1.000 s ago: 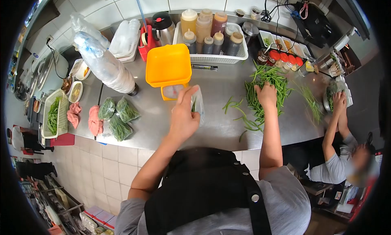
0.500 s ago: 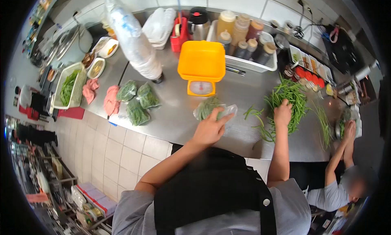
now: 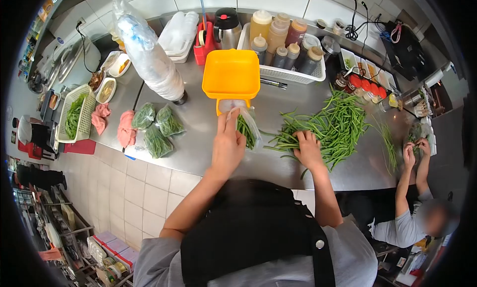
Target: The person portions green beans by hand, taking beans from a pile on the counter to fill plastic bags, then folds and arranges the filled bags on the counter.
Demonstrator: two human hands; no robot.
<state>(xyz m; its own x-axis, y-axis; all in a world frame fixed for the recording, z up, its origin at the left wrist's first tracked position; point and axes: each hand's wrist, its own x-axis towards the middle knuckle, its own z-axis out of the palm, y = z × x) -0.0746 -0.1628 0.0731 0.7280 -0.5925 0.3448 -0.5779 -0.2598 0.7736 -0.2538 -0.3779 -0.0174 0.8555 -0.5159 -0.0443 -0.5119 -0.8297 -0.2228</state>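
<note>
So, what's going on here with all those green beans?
A person's left hand holds a clear plastic bag with green beans inside, near the orange scale. Their right hand is on the loose bean pile. Three filled bags lie to the left. At the far right, another person's hands are busy too.

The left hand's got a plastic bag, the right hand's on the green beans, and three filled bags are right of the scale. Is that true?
Not quite: the head view shows the three filled bags left of the scale. The rest is true: the left hand has a plastic bag, and the right hand is on the green beans.
</note>
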